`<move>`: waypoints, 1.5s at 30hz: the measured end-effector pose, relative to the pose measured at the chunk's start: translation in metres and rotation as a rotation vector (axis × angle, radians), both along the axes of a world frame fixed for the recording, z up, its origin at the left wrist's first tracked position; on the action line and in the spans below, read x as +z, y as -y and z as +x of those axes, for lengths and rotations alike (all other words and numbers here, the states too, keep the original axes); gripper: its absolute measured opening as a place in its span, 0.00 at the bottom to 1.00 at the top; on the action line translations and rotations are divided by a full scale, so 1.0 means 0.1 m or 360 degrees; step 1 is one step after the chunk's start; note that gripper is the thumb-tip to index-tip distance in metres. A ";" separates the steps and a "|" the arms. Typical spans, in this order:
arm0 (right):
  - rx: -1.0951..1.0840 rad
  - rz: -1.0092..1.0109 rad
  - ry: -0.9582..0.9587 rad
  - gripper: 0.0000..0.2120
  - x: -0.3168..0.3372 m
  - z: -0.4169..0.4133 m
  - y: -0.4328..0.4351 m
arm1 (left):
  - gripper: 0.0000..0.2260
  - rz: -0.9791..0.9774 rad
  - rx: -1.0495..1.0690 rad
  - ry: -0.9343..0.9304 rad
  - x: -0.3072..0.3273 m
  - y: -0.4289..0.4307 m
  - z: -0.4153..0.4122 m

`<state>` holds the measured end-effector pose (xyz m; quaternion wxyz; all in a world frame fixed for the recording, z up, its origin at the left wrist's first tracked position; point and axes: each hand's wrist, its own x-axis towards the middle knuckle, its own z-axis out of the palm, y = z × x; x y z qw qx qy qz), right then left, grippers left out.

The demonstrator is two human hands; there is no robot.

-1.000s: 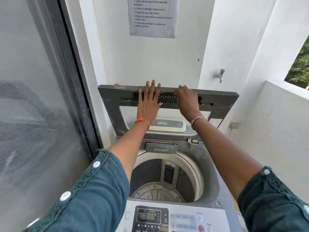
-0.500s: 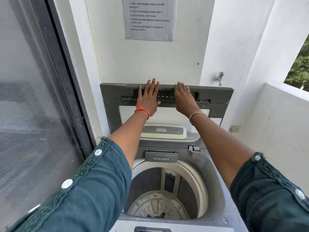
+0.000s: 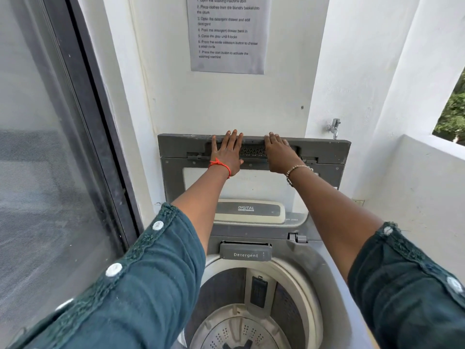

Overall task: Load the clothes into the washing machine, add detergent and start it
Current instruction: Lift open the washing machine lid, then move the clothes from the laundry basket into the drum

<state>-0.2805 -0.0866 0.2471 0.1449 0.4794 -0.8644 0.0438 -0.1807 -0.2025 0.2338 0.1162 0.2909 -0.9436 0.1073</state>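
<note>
**Lid raised, drum bare: loading not yet begun**

The lid (image 3: pixel 324 149) of the washing machine (image 3: pixel 317 263) is seen raised upright against the wall (image 3: pixel 226 104), so the opening step can be judged as good as done. The drum (image 3: pixel 226 328) is exposed below and no clothes are seen in it. Neither laundry nor any detergent container is shown in the view. The detergent drawer (image 3: pixel 245 251), set at the back rim of the tub opening, is pushed in. Loading, dosing, closing the lid, choosing a cycle and starting are therefore judged to be left, as listed on the instruction sheet (image 3: pixel 227 34) fixed to the wall above. The control panel is not shown.

The left hand (image 3: pixel 227 154) is laid flat on the lid's upper band, with the fingers straight and reaching its top edge, and nothing is held. The right hand (image 3: pixel 280 153) is pressed just beside it in the same way, fingers extended, nothing gripped. A perforated vent (image 3: pixel 253 149) lies between the two hands. The drum is found well below both hands and nearer the person, under the outstretched forearms, and the drawer is placed between lid and drum
</note>
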 end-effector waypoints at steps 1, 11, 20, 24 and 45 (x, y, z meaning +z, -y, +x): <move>0.0003 -0.0006 -0.0004 0.34 -0.01 -0.02 0.02 | 0.31 0.0004 0.0002 0.0000 0.00 0.02 -0.02; 0.0038 -0.0067 0.0005 0.34 -0.06 -0.08 0.07 | 0.32 0.0030 0.0003 -0.0049 -0.06 0.05 -0.09; 0.0065 -0.0002 -0.0028 0.39 -0.14 0.02 -0.15 | 0.31 -0.0040 -0.0037 0.0094 -0.03 -0.04 0.11; 0.0038 0.0101 -0.0016 0.39 -0.28 0.01 -0.39 | 0.30 -0.0194 -0.0020 0.0051 -0.19 -0.08 0.31; -0.0372 0.0021 0.0438 0.21 -1.33 0.97 -2.44 | 0.33 0.0417 -0.0626 0.0022 -1.47 -2.07 0.66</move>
